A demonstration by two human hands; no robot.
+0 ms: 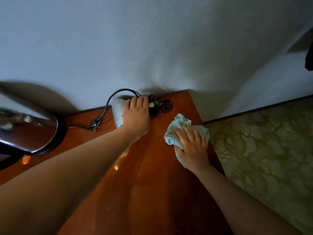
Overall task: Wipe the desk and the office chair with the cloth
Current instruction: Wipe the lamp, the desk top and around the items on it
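Blue cloth [176,131] under right hand [191,146] (flat), on desk [144,184]

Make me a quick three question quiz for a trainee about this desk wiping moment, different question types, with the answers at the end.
1. True or false: the light blue cloth lies under the right hand on the wooden desk.
2. Multiple choice: what is the left hand on? A) the plug B) the pale appliance beside the coiled black cord C) the cloth
3. Fill in: the appliance sits at the desk's far edge, against the ____.

Key: 1 true; 2 B; 3 wall.
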